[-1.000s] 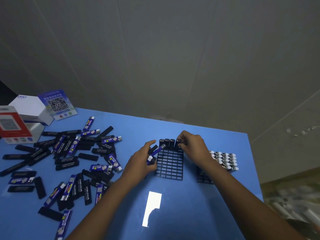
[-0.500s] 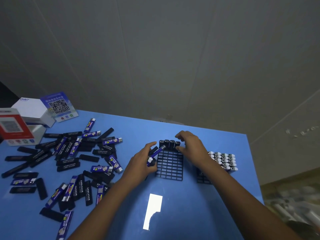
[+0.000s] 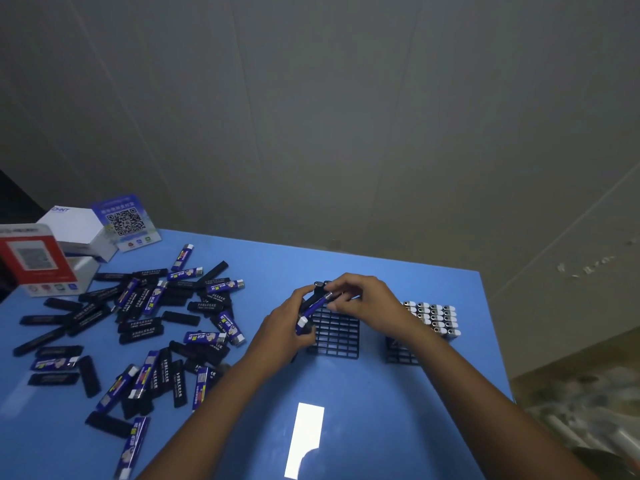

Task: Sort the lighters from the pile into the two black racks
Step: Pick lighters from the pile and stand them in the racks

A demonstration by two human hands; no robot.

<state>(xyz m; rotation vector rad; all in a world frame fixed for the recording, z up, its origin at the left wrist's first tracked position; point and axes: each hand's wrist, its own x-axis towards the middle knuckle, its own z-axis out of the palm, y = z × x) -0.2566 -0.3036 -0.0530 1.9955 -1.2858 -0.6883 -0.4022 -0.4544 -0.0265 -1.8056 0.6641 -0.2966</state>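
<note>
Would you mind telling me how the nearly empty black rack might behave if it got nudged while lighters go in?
The black rack looks like a thin open grid, so probably light and stiff. On the smooth blue table it may well slide. With lighters only along its far edge, it might tip that way.

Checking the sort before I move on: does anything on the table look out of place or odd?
Nothing stands out. Loose lighters lie scattered left, the near rack is mostly unfilled, and both hands hold one blue lighter over it.
</note>
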